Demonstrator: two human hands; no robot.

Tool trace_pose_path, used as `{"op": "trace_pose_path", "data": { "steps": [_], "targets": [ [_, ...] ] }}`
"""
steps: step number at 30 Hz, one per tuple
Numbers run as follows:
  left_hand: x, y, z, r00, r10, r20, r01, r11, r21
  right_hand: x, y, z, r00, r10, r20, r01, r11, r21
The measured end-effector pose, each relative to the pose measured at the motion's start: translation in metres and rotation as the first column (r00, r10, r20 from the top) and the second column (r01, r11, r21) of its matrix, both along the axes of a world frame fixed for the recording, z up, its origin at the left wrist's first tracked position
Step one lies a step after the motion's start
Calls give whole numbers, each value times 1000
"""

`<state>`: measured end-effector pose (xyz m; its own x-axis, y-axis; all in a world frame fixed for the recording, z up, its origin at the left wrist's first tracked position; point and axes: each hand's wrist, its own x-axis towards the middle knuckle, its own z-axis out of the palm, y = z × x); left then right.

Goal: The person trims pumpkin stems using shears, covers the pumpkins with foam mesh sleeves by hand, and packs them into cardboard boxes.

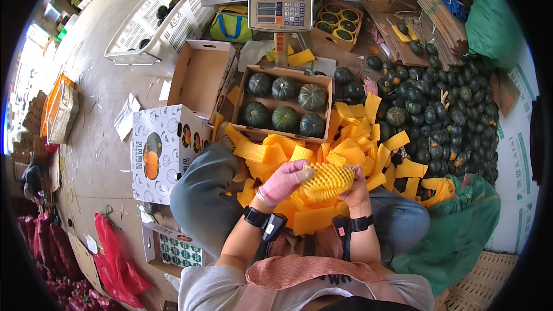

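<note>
Both hands hold a yellow foam net over the lap

The left hand (283, 182), in a pink glove, holds one end of the yellow foam net (329, 181) with its fingers drawn in narrow, thumb and fingertips close together. The right hand (355, 188) holds the other end, its fingers curled and partly hidden behind the net, so their exact spread cannot be told. The net sits between the hands, above a pile of flat yellow foam sleeves (314, 222). It is plump in the middle; its long axis runs left to right across the body, nearly level, one end towards each hand. Just beyond the pile, an open cardboard box (283, 133) holds six dark green pumpkins (285, 118) in two rows of three, with a scale (280, 14) behind it
</note>
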<state>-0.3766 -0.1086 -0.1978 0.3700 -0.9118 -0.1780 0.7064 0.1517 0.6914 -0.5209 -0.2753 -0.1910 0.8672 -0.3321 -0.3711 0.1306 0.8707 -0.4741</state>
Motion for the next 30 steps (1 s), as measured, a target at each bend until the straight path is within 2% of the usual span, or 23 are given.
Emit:
{"op": "trace_pose_path", "data": {
  "steps": [1, 3, 4, 6, 7, 8, 9, 10, 12, 14, 16, 18, 20, 22, 23, 24, 25, 26, 27, 28, 30],
  "targets": [
    [-3, -5, 11, 968, 50, 248, -45, 999, -26, -3, 4, -1, 999, -26, 39, 25, 1000, 18],
    [-10, -12, 30, 874, 72, 481, -72, 997, -20, -8, 8, 1, 993, 43, -106, -48, 998, -48],
    [-12, -12, 34, 838, -5, 545, -62, 993, 105, -8, 11, 1, 982, 73, -176, -87, 993, -75],
    [-16, -11, 37, 752, -177, 635, -70, 937, 344, -5, 18, -10, 991, -58, -123, 30, 976, -217],
    [-18, -13, 37, 759, -193, 622, -94, 912, 398, 0, 22, -16, 989, -120, -90, 90, 954, -287],
    [-21, -18, 34, 618, -62, 784, -217, 945, 246, 2, 26, -21, 982, -181, -55, 150, 924, -352],
    [-24, -23, 30, 442, 77, 894, -304, 950, 68, 7, 30, -10, 989, -146, 28, 146, 918, -368],
    [-27, -27, 26, 241, 218, 946, -353, 927, -124, 5, 30, -8, 991, -128, -41, 113, 959, -262],
    [-30, -28, 24, 189, 200, 961, -369, 922, -119, 1, 32, -7, 983, -66, -169, 62, 998, -29],
    [-32, -26, 24, 137, 176, 975, -387, 916, -111, -1, 36, -5, 984, -117, -136, 107, 991, -81],
    [-39, -27, 23, 180, 189, 965, -391, 914, -106, -3, 36, -11, 987, -144, -73, 128, 973, -192],
    [-45, -31, 23, 240, 243, 940, -425, 897, -123, 1, 35, -11, 970, -193, -150, 146, 950, -276],
    [-48, -26, 16, 345, 214, 914, -378, 923, -73, 5, 35, -7, 945, -225, -238, 140, 934, -329],
    [-39, -16, 14, 423, 195, 885, -303, 951, -65, 3, 30, -28, 979, -200, -30, 147, 807, -571],
    [-31, -7, 5, 610, 201, 767, -172, 978, -120, 1, 28, -38, 984, -163, 69, 166, 720, -673],
    [-22, 1, 9, 819, 33, 573, -12, 999, -40, 2, 29, -34, 990, -142, 13, 117, 753, -648],
    [-14, 9, 15, 934, -152, 322, 162, 987, -7, 4, 32, -24, 992, -119, -42, 68, 784, -617],
    [-8, 16, 18, 943, -330, 42, 331, 943, -25, 6, 34, -13, 991, -91, -97, 18, 814, -581],
    [-1, 19, 17, 864, -501, 38, 499, 865, 49, 8, 35, -3, 994, -76, -81, 29, 884, -467],
    [8, 22, 16, 774, -632, 45, 629, 775, 64, 6, 31, 3, 996, 32, -82, -55, 952, -302],
    [38, 29, 23, 712, -677, 184, 661, 736, 150, 2, 21, 14, 972, 232, -32, -231, 972, 50]
  ]
}}
